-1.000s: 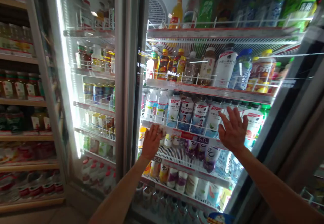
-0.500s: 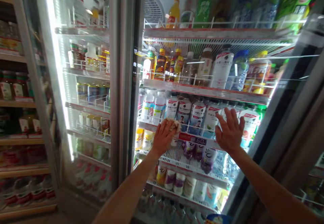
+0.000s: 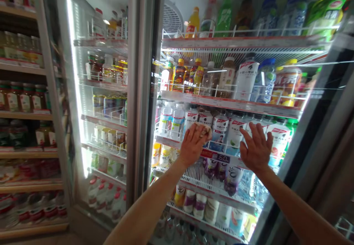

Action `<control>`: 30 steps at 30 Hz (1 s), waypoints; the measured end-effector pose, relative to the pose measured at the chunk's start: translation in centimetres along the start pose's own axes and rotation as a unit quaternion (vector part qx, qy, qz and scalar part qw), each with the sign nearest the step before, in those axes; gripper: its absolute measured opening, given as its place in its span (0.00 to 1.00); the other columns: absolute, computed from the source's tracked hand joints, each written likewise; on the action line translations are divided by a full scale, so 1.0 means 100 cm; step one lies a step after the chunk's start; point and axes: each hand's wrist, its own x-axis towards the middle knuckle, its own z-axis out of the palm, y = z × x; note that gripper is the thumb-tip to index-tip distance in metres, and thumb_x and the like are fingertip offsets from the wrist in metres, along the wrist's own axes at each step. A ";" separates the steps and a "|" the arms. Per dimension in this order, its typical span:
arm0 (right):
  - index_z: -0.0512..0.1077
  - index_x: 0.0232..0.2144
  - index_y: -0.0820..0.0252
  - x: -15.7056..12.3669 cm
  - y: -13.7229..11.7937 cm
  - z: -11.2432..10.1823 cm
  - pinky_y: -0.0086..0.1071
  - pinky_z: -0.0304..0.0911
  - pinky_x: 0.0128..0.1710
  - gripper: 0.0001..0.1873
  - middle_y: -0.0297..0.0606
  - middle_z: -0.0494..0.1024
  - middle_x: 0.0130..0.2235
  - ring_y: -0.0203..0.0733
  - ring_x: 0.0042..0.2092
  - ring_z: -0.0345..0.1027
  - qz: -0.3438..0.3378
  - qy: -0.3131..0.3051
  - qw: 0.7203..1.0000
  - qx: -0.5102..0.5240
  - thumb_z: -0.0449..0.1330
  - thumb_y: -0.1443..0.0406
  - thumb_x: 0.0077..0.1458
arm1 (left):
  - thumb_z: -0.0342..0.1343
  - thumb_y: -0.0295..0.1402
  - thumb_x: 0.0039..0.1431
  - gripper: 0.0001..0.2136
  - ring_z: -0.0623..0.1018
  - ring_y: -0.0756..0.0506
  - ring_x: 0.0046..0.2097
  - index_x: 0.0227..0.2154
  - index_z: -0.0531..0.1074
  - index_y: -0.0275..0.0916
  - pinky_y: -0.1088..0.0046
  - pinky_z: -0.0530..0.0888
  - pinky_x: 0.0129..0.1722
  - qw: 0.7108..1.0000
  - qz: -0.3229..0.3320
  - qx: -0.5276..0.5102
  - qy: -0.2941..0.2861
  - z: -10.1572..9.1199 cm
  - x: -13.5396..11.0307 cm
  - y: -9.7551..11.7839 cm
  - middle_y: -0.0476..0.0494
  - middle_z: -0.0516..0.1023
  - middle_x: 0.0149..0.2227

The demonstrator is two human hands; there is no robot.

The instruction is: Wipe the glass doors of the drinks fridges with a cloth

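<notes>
My left hand (image 3: 193,145) holds a crumpled pale cloth (image 3: 204,131) with brownish patches against the glass door of a drinks fridge. Its fingers lie over the cloth, hiding part of it. To the right, my right hand (image 3: 256,147) is open with spread fingers, its palm turned to the same glass; whether the palm touches it I cannot tell. Behind the glass, bottles with white-and-red labels (image 3: 220,128) stand in a row on a wire shelf. A small display (image 3: 221,158) reading about 60 shows between the two hands.
Upright metal door frames (image 3: 143,90) divide this door from another lit fridge section on the left. Wooden shelves (image 3: 27,116) with jars and bottles stand at the far left. A dark door edge (image 3: 306,127) runs down the right side. More bottles (image 3: 223,14) fill the upper shelf.
My left hand has slid the cloth to the right across the glass. My right hand stays at about the same place on the door. The view has shifted slightly.
</notes>
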 end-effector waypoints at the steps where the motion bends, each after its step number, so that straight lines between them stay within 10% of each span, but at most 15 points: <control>1: 0.60 0.57 0.54 0.000 0.000 0.000 0.50 0.38 0.62 0.23 0.42 0.58 0.62 0.48 0.64 0.46 0.002 -0.001 1.000 0.001 0.49 0.63 0.58 | 0.47 0.25 0.57 0.19 0.46 0.40 0.66 0.52 0.64 0.42 0.56 0.56 0.61 1.000 0.014 -0.003 -0.006 0.000 0.004 -0.002 0.44 0.51 0.64; 9: 0.57 0.58 0.53 0.001 -0.002 0.002 0.50 0.37 0.62 0.25 0.41 0.55 0.63 0.48 0.64 0.44 -0.005 0.002 1.000 -0.003 0.50 0.63 0.58 | 0.41 0.27 0.61 0.23 0.43 0.42 0.66 0.60 0.54 0.36 0.54 0.51 0.63 0.967 -0.193 0.074 0.146 -0.020 0.009 -0.100 0.37 0.47 0.65; 12: 0.55 0.59 0.52 0.001 -0.003 0.002 0.51 0.36 0.62 0.27 0.41 0.53 0.63 0.48 0.64 0.44 -0.004 0.000 1.000 -0.003 0.49 0.63 0.58 | 0.43 0.27 0.61 0.22 0.42 0.41 0.66 0.59 0.55 0.37 0.54 0.52 0.63 0.974 -0.169 0.062 0.138 -0.011 0.022 -0.073 0.39 0.45 0.66; 18: 0.54 0.60 0.51 0.001 -0.004 0.002 0.51 0.37 0.62 0.27 0.40 0.54 0.63 0.48 0.64 0.45 -0.002 0.002 1.000 0.009 0.49 0.63 0.58 | 0.47 0.27 0.58 0.18 0.47 0.40 0.66 0.51 0.65 0.41 0.58 0.56 0.61 0.997 0.077 0.000 0.009 0.008 0.042 0.001 0.45 0.54 0.63; 26: 0.55 0.59 0.54 0.002 -0.004 0.003 0.50 0.35 0.63 0.27 0.41 0.54 0.63 0.48 0.65 0.43 -0.001 0.002 1.000 0.007 0.50 0.64 0.57 | 0.44 0.28 0.61 0.27 0.46 0.43 0.66 0.62 0.47 0.36 0.58 0.52 0.63 0.980 -0.137 0.022 0.141 -0.020 0.039 -0.095 0.35 0.51 0.64; 30: 0.55 0.59 0.54 0.000 -0.002 0.002 0.51 0.37 0.62 0.28 0.43 0.55 0.63 0.49 0.64 0.45 -0.009 0.009 1.000 0.006 0.51 0.64 0.56 | 0.42 0.27 0.61 0.28 0.45 0.43 0.66 0.63 0.41 0.38 0.58 0.52 0.63 0.980 -0.147 -0.012 0.137 -0.016 0.050 -0.078 0.36 0.50 0.64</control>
